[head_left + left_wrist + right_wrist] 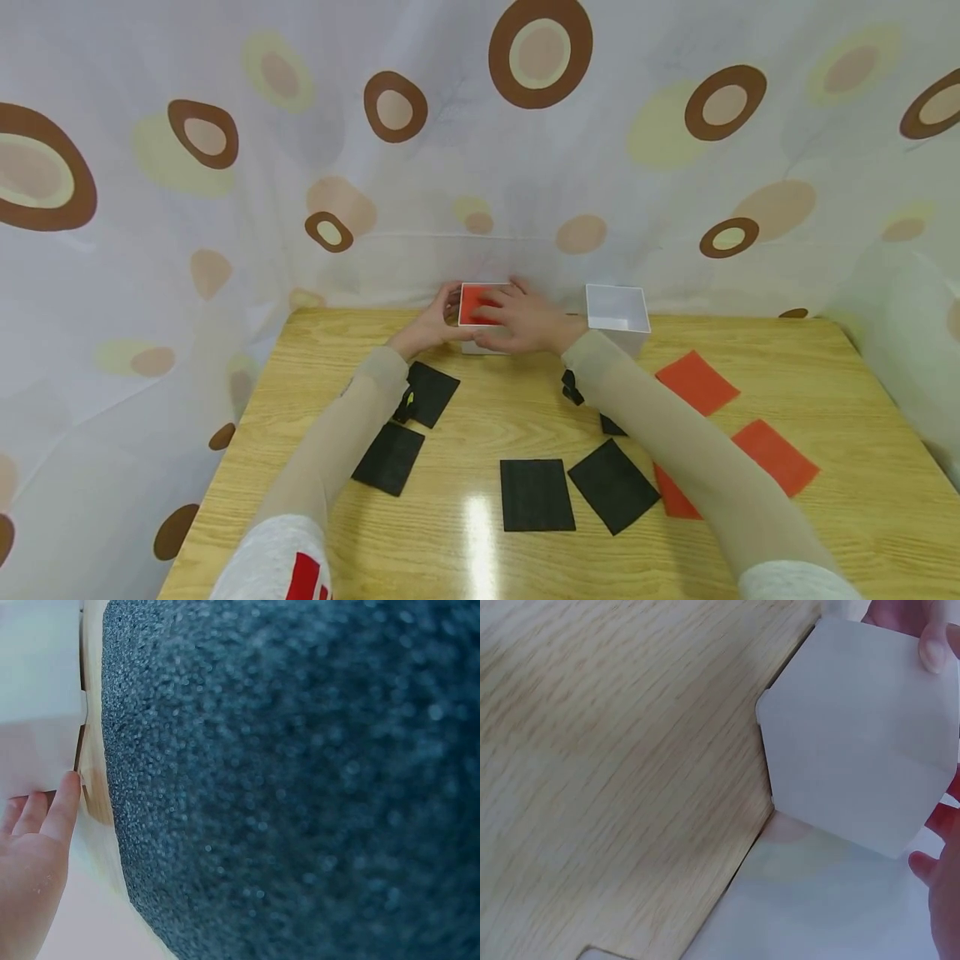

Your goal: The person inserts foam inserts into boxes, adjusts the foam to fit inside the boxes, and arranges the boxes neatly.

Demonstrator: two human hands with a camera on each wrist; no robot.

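A small white box [480, 350] stands at the far edge of the table, with a red square sheet [471, 304] inside it. My left hand [429, 327] grips the box at its left side, thumb toward the front; its fingers [64, 806] lie along the white wall in the left wrist view. Over the box's right side reaches my right hand [528, 321], its extended fingers resting on the red sheet. The right wrist view shows the box's white walls [862, 735] close up, with parts of both hands at the right edge.
A second white box [617, 308] stands to the right, beside my right wrist. Several black squares [537, 495] lie on the wooden table [465, 433], and red squares [697, 382] lie at the right, partly under my right arm. A patterned curtain [450, 167] hangs behind.
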